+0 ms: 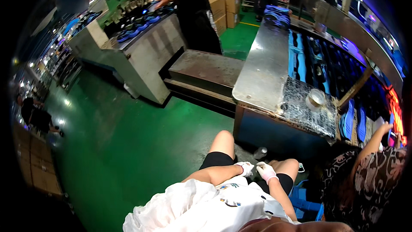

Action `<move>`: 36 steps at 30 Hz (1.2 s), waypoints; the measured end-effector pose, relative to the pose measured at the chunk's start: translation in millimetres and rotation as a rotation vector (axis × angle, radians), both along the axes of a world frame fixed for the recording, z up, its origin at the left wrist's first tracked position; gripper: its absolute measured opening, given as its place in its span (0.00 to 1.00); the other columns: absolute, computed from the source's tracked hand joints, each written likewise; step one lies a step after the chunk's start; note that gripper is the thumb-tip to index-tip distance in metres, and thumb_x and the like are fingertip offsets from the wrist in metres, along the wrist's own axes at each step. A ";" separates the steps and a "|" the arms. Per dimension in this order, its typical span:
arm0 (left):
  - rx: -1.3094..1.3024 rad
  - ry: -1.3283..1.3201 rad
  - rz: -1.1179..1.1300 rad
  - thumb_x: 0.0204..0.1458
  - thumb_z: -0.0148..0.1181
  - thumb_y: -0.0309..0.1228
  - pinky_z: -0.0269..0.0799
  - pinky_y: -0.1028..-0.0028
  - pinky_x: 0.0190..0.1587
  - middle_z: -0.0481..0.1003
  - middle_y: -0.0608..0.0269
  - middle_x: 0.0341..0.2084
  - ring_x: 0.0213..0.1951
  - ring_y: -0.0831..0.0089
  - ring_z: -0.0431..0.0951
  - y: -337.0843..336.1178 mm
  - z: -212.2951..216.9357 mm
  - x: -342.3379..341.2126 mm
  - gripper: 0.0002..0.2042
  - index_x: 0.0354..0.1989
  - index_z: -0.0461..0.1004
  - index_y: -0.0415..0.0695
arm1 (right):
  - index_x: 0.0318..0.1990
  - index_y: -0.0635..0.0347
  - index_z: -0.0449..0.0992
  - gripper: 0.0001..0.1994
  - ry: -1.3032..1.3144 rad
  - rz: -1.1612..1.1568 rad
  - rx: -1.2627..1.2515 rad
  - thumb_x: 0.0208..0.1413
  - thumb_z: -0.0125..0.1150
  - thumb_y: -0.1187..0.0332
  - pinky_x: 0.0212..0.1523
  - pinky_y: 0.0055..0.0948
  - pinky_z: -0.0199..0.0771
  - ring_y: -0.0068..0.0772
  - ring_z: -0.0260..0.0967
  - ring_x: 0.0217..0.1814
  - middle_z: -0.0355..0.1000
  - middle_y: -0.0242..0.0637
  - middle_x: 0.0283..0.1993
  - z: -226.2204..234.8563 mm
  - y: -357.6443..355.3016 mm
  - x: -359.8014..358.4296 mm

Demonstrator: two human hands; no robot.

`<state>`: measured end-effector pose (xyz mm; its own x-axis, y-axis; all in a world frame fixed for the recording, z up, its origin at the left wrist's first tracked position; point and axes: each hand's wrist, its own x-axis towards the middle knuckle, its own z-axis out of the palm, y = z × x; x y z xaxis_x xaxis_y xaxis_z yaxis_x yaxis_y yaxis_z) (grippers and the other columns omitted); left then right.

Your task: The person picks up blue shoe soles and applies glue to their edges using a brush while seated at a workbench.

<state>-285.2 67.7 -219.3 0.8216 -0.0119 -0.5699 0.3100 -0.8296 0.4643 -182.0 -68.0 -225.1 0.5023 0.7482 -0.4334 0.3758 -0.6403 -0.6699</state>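
Observation:
My left hand (246, 169), in a white glove, rests at my lap with its fingers curled in. Just to its right is my right hand (267, 171), also in a pale glove, its fingers bent toward the left one. A small gap parts the two hands. Both look closed; anything inside them is too small or hidden to make out. Beyond my knees, a clear bottle (260, 153) stands on the floor by the metal workbench (262, 66).
A round metal container (315, 99) sits on the plastic-wrapped bench end. Blue shoe soles (297, 56) lie along the line at right, where a person in a patterned top (377, 176) works. A metal step (206, 68) adjoins the bench. Cartons (223, 8) stand behind another worker.

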 end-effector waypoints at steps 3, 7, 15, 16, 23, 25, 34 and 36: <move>-0.016 0.063 0.020 0.52 0.56 0.41 0.70 0.63 0.52 0.74 0.47 0.47 0.51 0.56 0.74 1.4 22.4 -1.3 0.20 0.48 0.74 0.39 | 0.44 0.55 0.77 0.14 0.043 -0.037 0.101 0.53 0.56 0.60 0.47 0.30 0.72 0.38 0.75 0.44 0.78 0.43 0.38 -27.9 -3.6 5.0; 0.016 -0.005 -0.013 0.50 0.59 0.42 0.73 0.62 0.48 0.76 0.48 0.43 0.48 0.56 0.76 0.0 0.2 1.3 0.21 0.46 0.74 0.39 | 0.42 0.58 0.77 0.14 0.091 -0.051 0.191 0.53 0.56 0.60 0.45 0.30 0.72 0.36 0.76 0.40 0.78 0.44 0.35 -12.9 0.2 4.7; -0.029 -0.039 0.044 0.48 0.62 0.37 0.74 0.62 0.44 0.78 0.49 0.39 0.44 0.56 0.79 1.5 33.1 -3.5 0.17 0.44 0.77 0.41 | 0.42 0.64 0.77 0.13 0.050 0.037 0.192 0.53 0.58 0.66 0.45 0.28 0.71 0.31 0.74 0.40 0.77 0.43 0.37 -34.6 1.2 9.0; -0.022 -0.045 0.039 0.48 0.62 0.37 0.75 0.62 0.44 0.78 0.49 0.39 0.43 0.56 0.79 5.0 45.5 -7.2 0.17 0.44 0.77 0.41 | 0.42 0.64 0.77 0.13 0.065 0.045 0.196 0.53 0.58 0.66 0.45 0.28 0.71 0.31 0.74 0.41 0.77 0.44 0.37 -34.7 3.6 8.1; -0.016 -0.112 0.112 0.46 0.62 0.36 0.74 0.61 0.44 0.78 0.49 0.38 0.43 0.55 0.79 2.1 10.4 -12.6 0.15 0.40 0.78 0.41 | 0.42 0.63 0.77 0.14 0.051 0.096 0.159 0.51 0.57 0.65 0.46 0.30 0.71 0.36 0.75 0.41 0.77 0.46 0.37 -8.2 11.2 -1.8; -0.009 -0.100 0.085 0.46 0.62 0.37 0.74 0.61 0.44 0.78 0.49 0.38 0.43 0.55 0.79 0.0 13.0 -9.6 0.15 0.40 0.78 0.41 | 0.42 0.63 0.77 0.14 0.015 0.100 0.136 0.52 0.57 0.64 0.46 0.31 0.72 0.38 0.76 0.41 0.77 0.46 0.37 -13.7 9.4 1.3; -0.020 -0.081 0.060 0.47 0.62 0.37 0.74 0.61 0.44 0.78 0.49 0.39 0.44 0.55 0.78 -2.2 20.0 -7.4 0.15 0.40 0.78 0.42 | 0.42 0.62 0.77 0.14 0.029 0.072 0.062 0.51 0.58 0.63 0.46 0.32 0.72 0.41 0.76 0.43 0.77 0.48 0.38 -21.8 7.6 6.6; -0.018 -0.076 0.049 0.47 0.62 0.37 0.74 0.61 0.45 0.78 0.49 0.39 0.44 0.55 0.78 -2.1 20.9 -8.0 0.15 0.41 0.78 0.42 | 0.42 0.62 0.77 0.14 0.015 0.080 0.070 0.51 0.57 0.63 0.46 0.32 0.72 0.41 0.76 0.43 0.77 0.48 0.38 -19.7 6.2 5.6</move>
<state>-293.2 65.5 -198.4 0.8622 0.0200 -0.5062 0.3136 -0.8058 0.5023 -176.3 -61.8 -244.8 0.4337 0.8143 -0.3859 0.4139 -0.5604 -0.7174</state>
